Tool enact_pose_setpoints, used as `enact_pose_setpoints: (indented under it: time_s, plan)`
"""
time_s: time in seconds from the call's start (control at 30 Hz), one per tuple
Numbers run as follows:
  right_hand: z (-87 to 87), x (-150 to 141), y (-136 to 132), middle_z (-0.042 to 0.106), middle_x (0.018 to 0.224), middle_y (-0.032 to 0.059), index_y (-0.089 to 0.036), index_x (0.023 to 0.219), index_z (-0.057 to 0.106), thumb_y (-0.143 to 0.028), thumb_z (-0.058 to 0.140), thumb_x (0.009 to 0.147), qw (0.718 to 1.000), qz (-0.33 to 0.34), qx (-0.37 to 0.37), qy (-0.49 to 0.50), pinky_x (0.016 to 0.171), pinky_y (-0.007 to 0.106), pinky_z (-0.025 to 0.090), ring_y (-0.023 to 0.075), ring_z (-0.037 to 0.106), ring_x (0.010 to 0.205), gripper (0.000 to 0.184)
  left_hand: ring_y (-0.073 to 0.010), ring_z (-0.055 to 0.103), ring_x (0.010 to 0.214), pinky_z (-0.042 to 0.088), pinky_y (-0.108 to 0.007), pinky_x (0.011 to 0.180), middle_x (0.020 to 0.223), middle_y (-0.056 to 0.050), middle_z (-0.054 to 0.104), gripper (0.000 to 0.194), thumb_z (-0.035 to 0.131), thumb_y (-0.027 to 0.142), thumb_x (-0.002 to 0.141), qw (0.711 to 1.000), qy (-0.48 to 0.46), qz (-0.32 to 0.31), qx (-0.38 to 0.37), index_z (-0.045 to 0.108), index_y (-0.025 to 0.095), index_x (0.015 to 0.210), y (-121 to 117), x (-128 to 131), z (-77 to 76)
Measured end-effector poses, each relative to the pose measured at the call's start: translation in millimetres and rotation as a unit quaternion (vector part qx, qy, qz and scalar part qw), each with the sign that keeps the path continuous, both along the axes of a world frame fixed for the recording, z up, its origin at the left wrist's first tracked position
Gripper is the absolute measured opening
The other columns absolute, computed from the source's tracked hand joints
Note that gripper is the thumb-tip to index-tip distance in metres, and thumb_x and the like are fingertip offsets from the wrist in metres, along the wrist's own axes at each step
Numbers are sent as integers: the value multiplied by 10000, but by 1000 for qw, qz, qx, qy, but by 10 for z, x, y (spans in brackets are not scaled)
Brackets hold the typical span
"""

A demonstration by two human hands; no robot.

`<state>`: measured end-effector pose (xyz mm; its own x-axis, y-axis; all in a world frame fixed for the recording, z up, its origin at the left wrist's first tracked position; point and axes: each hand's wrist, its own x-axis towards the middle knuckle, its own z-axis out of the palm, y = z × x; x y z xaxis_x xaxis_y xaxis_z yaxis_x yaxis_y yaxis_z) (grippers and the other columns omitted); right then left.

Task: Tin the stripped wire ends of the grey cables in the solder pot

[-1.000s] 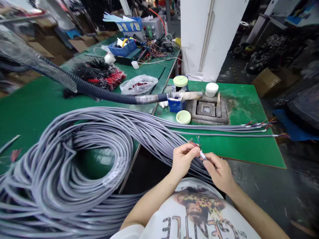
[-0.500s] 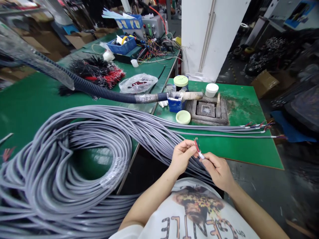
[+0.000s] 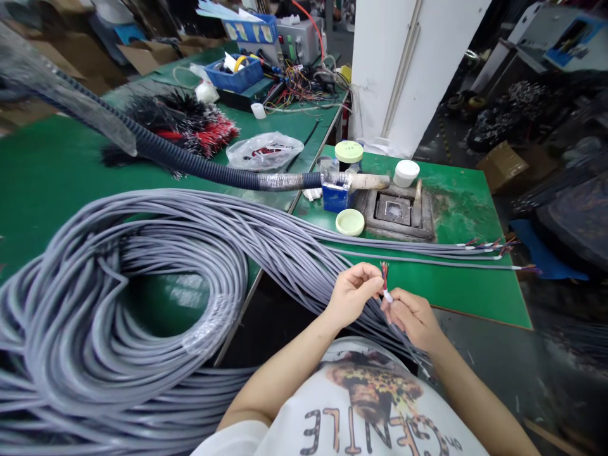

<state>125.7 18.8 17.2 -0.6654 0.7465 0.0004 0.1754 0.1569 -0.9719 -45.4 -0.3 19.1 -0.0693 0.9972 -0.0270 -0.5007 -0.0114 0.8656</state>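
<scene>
Near my chest, my right hand (image 3: 412, 316) pinches the white-wrapped end of a grey cable (image 3: 387, 296). Thin coloured wires (image 3: 384, 273), red and dark ones among them, fan upward out of that end. My left hand (image 3: 357, 294) has its thumb and fingertips closed on these wires from the left side. More grey cables run in a bundle (image 3: 304, 253) behind and below my hands, coming from a large coil (image 3: 85, 304) on the left. Several finished-looking cable ends with bare coloured wires (image 3: 498, 246) lie across the green board to the right.
A ribbed black hose (image 3: 204, 171) reaches over the table to a small blue box (image 3: 335, 197). Beyond my hands sit a square metal pot (image 3: 393, 209), a pale green lid (image 3: 350, 222) and a white round tub (image 3: 406, 172). A plastic bag (image 3: 264, 152) lies farther back.
The wire tips have gone from leaning left to standing nearly upright between my fingers. Both hands stay on the cable end. The camera view has shifted slightly.
</scene>
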Motion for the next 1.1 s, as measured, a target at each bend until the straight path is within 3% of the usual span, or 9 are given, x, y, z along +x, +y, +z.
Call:
enact_pose_setpoints:
  time_s: [0.2,0.3,0.4,0.57,0.87,1.1]
  plan:
    - [-62,39,47,373,464,-83,-200,820,570,-315,388,973,997,-31,-20,71,527,235,355,90,393,438,264,-83,551,504,421,-200,506,632,19,601,257,685,348,780,990,-135,-24,-21,523,154,740,46,177,11]
    - [-4,57,71,435,515,-67,-191,835,581,-308,394,968,999,-11,20,24,516,232,331,83,390,449,257,-78,533,455,395,-194,461,617,22,589,243,675,300,756,980,-188,-50,-36,489,154,703,67,171,42]
    - [88,38,88,500,593,-39,-182,820,590,-300,416,958,993,36,96,-59,539,233,322,87,432,514,251,-85,518,425,369,-195,427,603,7,594,193,650,238,699,968,-220,-116,-35,481,151,667,77,73,54]
    - [184,-55,83,579,687,-7,-188,834,588,-307,391,964,981,91,156,-77,616,227,371,104,509,613,264,-119,543,484,363,-202,430,574,-16,585,96,630,184,667,959,-210,-191,-18,546,141,682,69,-121,-3]
    - [241,-108,86,639,747,30,-177,830,587,-339,372,972,981,114,140,-75,635,235,389,119,549,651,305,-108,506,491,372,-248,486,583,-17,533,272,692,354,704,966,-146,-212,-8,592,127,593,74,-186,-57]
    - [277,-93,101,656,757,23,-171,857,625,-373,387,971,985,126,99,-69,652,221,409,119,581,696,332,-110,538,512,420,-257,540,596,-3,542,227,755,282,691,958,-157,-236,40,592,142,618,76,-200,-114]
